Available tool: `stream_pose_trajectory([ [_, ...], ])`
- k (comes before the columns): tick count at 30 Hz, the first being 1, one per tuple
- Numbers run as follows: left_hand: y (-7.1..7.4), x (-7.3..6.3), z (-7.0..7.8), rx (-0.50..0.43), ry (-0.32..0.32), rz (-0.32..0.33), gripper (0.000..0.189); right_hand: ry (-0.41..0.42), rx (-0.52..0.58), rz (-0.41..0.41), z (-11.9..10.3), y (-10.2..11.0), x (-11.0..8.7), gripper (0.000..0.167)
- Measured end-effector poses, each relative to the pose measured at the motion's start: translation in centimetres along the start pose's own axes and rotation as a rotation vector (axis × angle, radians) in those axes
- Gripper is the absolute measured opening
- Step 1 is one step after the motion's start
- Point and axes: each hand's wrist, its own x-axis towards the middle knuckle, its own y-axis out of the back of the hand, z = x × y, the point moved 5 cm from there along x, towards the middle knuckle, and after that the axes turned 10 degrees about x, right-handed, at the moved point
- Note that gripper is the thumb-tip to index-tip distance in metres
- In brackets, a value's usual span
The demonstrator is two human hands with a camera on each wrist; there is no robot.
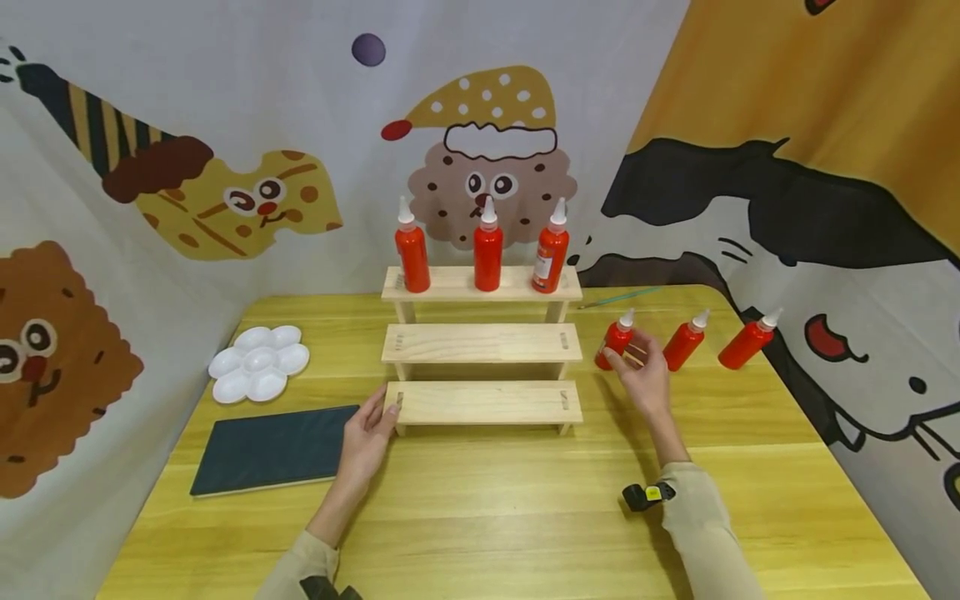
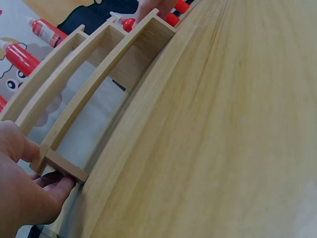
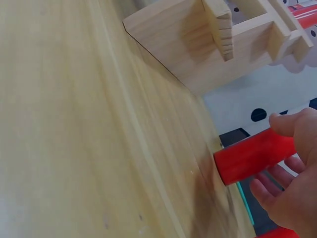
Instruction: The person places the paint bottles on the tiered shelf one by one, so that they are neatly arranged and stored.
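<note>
A three-step wooden rack (image 1: 483, 402) stands mid-table, with three red squeeze bottles (image 1: 487, 258) with white nozzles along its top step. My left hand (image 1: 367, 429) grips the left end of the lowest step, thumb above and fingers beneath, as the left wrist view (image 2: 34, 183) shows. To the right of the rack, my right hand (image 1: 643, 375) holds another red squeeze bottle (image 1: 617, 340), its thumb and fingers around the sides. In the right wrist view that bottle (image 3: 250, 156) has its base at or near the tabletop; contact is hard to tell.
Two more red bottles (image 1: 684, 345) (image 1: 747, 343) stand on the table farther right. A green pencil (image 1: 618, 297) lies behind. At left are a white flower-shaped palette (image 1: 259, 360) and a dark board (image 1: 273, 450). A cartoon-printed curtain (image 1: 300, 100) hangs behind the table.
</note>
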Motion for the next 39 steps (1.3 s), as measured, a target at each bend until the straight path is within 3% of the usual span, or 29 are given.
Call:
stream_pose_trajectory([
  [10,-0.1,0.1,-0.2,0.004,-0.011,0.006,0.056,-0.029,-0.048,0.021,1.3,-0.4,0.6,0.054],
  [25,-0.1,0.2,-0.3,0.002,-0.017,0.007,0.057,-0.014,-0.050,0.041,1.2,-0.5,0.2,0.051],
  [33,0.0,0.2,-0.4,-0.007,-0.023,0.012,0.058,0.024,-0.022,0.086,-0.5,-0.3,0.0,0.051],
  [39,0.1,0.2,-0.3,-0.010,-0.026,0.009,0.058,0.100,-0.004,0.119,-3.3,-0.4,-0.5,0.049],
])
